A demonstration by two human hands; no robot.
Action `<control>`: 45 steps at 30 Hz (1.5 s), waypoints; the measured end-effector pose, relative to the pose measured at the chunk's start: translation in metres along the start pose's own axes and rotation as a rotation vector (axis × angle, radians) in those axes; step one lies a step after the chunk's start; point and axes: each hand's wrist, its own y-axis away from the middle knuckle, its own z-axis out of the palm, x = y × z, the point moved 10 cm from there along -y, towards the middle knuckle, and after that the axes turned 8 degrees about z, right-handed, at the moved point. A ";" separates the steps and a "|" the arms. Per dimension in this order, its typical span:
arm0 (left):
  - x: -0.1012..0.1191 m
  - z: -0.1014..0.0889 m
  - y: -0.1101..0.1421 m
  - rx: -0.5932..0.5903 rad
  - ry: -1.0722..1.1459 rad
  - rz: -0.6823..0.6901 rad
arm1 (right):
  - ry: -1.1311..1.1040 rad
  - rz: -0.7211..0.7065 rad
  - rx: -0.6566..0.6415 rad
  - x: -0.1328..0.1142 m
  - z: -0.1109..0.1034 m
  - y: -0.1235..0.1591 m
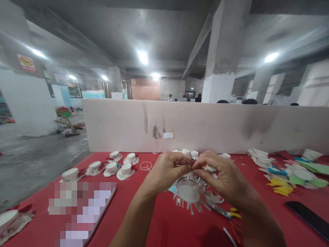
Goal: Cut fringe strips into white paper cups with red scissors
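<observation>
"What do my hands have hold of?"

"I see the left hand [164,171] with thumb and fingers pinched nearly closed, and the right hand [222,171] curled the same way, fingertips meeting. Something thin and dark shows between them, too small for me to name."

"And the fringed cup [189,192]?"

"Below them, mid-surface on the red table [154,223]: a smooth, pale round face with narrow strips splayed around it. I can't tell whether my fingers touch it."

"What's close by?"

"Metal scissors [224,213] with yellow handles, just right of it. Towards the right edge, a flat black phone [307,214], with crumpled yellow paper [281,185] beyond."

"Towards the far left corner?"

"Round white cups [111,168] with ruffled brims, and a loose loop of white cord [146,166]. A smudged, matte white board [123,127] stands along the far edge."
</observation>
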 end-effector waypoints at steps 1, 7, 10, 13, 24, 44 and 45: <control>0.000 0.000 0.000 0.004 0.010 -0.004 | 0.015 0.008 0.004 0.001 0.000 0.000; 0.002 -0.005 0.000 0.057 0.041 0.014 | 0.054 0.042 0.055 0.005 -0.002 0.000; 0.000 -0.009 0.001 0.097 0.006 -0.002 | 0.062 0.050 0.075 0.004 -0.003 0.000; -0.003 -0.012 0.002 0.125 -0.041 -0.008 | 0.059 0.067 0.080 0.004 -0.003 0.000; 0.002 -0.011 0.003 0.096 -0.073 0.016 | 0.005 0.179 0.135 0.020 -0.008 -0.003; 0.001 -0.017 0.000 0.152 0.042 0.031 | -0.351 0.180 0.037 0.021 -0.003 -0.006; 0.001 -0.017 0.000 0.154 0.051 0.027 | -0.334 0.176 0.024 0.021 -0.003 -0.007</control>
